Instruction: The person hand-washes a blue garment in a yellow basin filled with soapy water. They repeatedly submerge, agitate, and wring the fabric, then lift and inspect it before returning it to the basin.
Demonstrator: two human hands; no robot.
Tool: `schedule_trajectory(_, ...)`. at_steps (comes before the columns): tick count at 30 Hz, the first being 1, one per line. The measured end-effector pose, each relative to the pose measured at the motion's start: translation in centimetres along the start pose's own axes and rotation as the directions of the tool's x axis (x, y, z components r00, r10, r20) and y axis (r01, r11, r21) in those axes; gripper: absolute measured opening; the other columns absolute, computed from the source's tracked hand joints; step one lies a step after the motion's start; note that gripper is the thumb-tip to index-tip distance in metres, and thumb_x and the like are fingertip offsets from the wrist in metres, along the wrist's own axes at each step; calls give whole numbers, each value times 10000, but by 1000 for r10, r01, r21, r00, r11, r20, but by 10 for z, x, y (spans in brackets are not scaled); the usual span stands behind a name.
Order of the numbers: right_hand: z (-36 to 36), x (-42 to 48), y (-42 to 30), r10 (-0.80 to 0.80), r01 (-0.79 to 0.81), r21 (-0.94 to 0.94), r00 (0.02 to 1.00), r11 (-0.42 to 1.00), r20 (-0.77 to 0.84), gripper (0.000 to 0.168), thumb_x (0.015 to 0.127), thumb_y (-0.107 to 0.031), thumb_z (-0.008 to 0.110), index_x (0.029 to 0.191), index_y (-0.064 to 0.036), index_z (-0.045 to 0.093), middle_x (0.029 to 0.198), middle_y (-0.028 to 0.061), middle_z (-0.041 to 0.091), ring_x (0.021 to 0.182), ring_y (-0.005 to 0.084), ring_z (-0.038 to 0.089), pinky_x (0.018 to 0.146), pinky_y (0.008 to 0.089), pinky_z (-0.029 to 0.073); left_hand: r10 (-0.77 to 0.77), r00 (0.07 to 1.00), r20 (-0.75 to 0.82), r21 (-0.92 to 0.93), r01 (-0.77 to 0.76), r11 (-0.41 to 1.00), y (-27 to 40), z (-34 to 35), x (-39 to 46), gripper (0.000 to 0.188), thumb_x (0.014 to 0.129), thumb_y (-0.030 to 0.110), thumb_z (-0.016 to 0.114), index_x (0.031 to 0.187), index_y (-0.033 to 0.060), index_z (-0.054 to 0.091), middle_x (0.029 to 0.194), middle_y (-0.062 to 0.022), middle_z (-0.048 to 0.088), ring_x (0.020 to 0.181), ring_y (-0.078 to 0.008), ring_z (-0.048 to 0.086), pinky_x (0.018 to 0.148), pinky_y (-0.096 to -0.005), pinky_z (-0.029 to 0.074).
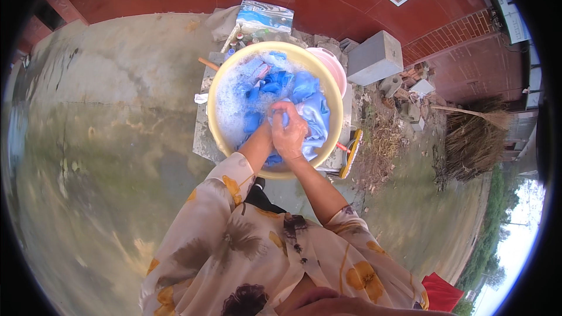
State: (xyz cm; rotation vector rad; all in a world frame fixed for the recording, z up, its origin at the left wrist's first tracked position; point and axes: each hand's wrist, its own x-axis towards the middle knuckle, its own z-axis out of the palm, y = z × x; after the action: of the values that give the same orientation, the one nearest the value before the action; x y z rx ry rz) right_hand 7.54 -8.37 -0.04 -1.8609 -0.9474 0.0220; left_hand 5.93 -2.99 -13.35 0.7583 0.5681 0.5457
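A round yellow basin [336,140] holds sudsy water and wet blue cloth [314,112]. My right hand [291,134] is curled around a bunched bit of blue cloth near the middle of the basin. Pressed against it from the left is my left hand [273,119], mostly hidden behind the right one; it closes on the same bunch. More blue fabric lies around my hands, and pale lilac-blue fabric rises out of the water on the right. White foam [230,96] covers the left part of the basin.
The basin stands on a worn slab [206,140]. Around it are a pink basin [338,70], a yellow-edged brush [352,153], bottles [239,39] and a printed box [265,15]. A concrete block [375,58], rubble and a straw broom [496,118] lie to the right.
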Motion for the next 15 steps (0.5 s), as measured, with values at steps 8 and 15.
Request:
schedule_trajectory(8, -14, -1, -7, 19, -20, -77, 1000, 997, -10, 129, 852, -111, 559, 942, -98, 649, 730, 203, 660, 682, 376, 650, 664, 460, 496, -198, 978, -61, -222, 180, 958, 1, 27, 3, 260, 975, 217, 517, 1144, 49, 620, 1058, -117, 653, 902, -244, 655, 792, -383, 544)
schedule_trajectory(15, -23, 45, 75, 202, -211, -308, 977, 928, -61, 93, 848, -62, 570, 898, -77, 648, 739, 168, 674, 673, 324, 667, 652, 432, 501, -433, 892, -129, -378, 360, 853, 26, 73, -19, 259, 998, 237, 470, 1169, 91, 598, 1044, -90, 633, 932, -228, 625, 817, -352, 537)
